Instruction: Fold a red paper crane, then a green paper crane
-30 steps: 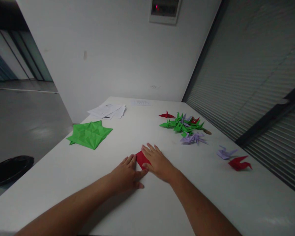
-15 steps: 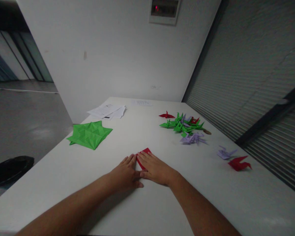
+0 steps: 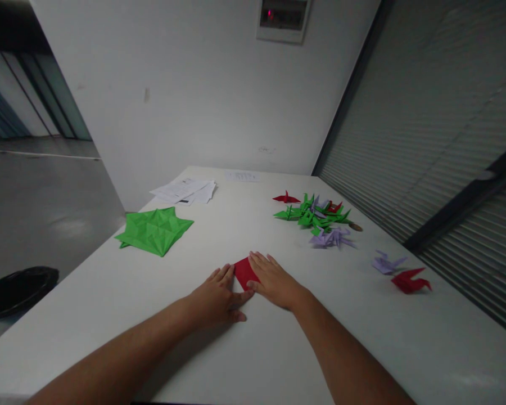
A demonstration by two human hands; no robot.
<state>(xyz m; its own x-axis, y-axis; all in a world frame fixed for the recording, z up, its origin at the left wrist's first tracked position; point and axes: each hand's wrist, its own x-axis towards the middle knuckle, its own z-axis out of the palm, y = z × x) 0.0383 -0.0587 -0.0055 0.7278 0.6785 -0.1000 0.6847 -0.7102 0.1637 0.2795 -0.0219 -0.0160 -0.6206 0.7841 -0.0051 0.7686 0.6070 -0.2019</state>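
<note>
A small folded piece of red origami paper lies flat on the white table between my hands. My left hand rests at its left edge, fingers stretched out and fingertips touching the paper. Flat on its right side lies my right hand, with the fingers extended and pressing down. Part of the paper is hidden under the right fingers. The fingertips of the left hand and the thumb of the right come close together at the paper's lower corner.
Creased green paper lies on the left, with printed sheets behind it. Folded cranes in green, purple and red are heaped at the back right. A purple crane and a red crane sit nearer. A black-lined bin stands beyond the left edge.
My right hand has slid to the right across the red paper, uncovering more of its middle. My left hand has stayed nearly in place, one finger reaching further along the lower edge.
</note>
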